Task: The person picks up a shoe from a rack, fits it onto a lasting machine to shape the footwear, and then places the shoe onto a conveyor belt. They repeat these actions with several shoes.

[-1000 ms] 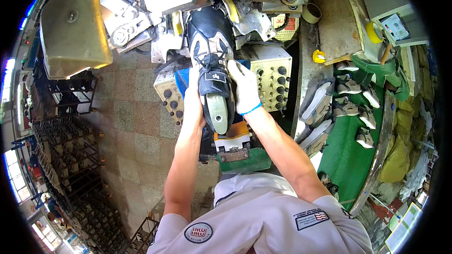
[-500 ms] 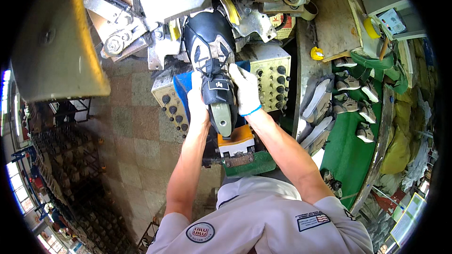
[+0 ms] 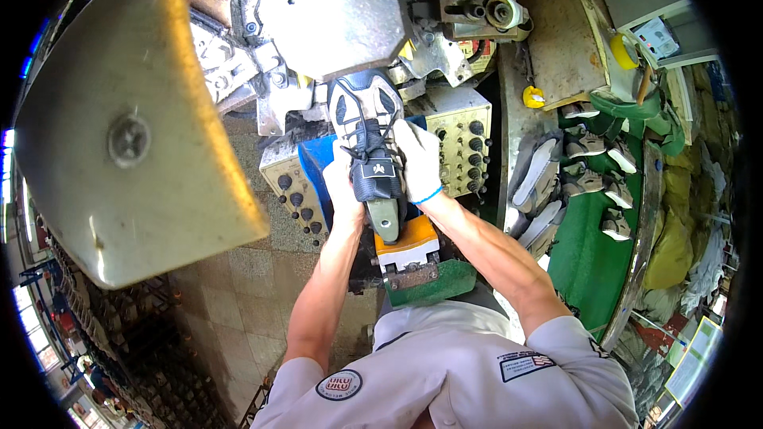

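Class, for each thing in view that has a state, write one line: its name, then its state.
Shoe: laced, toe hidden by metal plate
Last: inside shoe, heel end exposed
Left hand: holding shoe's left side
Right hand: gloved, holding shoe's right side
Control box: knob settings unreadable
Beige shoes: set down, some tipped sideways
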`<control>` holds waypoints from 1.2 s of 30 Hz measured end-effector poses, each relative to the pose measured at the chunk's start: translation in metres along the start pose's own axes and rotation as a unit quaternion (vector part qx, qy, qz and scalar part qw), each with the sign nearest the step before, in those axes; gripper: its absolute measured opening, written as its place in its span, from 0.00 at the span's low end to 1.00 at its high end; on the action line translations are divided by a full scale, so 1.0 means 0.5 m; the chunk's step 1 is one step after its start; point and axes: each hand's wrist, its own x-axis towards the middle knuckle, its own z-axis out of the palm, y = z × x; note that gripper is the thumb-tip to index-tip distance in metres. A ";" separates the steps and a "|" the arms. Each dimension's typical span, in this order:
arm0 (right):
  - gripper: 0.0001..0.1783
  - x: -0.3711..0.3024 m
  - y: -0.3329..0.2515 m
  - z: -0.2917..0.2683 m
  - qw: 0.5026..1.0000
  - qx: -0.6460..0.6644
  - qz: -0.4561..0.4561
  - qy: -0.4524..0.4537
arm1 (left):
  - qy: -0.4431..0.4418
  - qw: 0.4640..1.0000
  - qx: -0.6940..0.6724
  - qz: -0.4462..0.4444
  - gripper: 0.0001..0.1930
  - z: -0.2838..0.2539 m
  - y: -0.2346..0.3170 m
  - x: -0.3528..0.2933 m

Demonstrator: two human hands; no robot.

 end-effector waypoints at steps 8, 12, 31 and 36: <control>0.17 0.002 -0.003 -0.022 0.999 -0.030 -0.015 -0.010 | -0.006 0.999 -0.027 0.023 0.27 0.043 0.058 -0.031; 0.21 0.004 0.026 -0.025 1.000 0.002 0.027 -0.009 | -0.005 0.997 0.046 0.056 0.26 -0.013 0.036 -0.017; 0.31 -0.295 -0.084 -0.329 0.994 -0.066 0.048 0.077 | 0.207 0.884 0.395 -0.136 0.34 -0.196 -0.358 -0.263; 0.29 -0.323 -0.140 -0.252 0.993 -0.110 0.022 0.044 | 0.133 0.926 0.352 -0.033 0.30 -0.249 -0.250 -0.348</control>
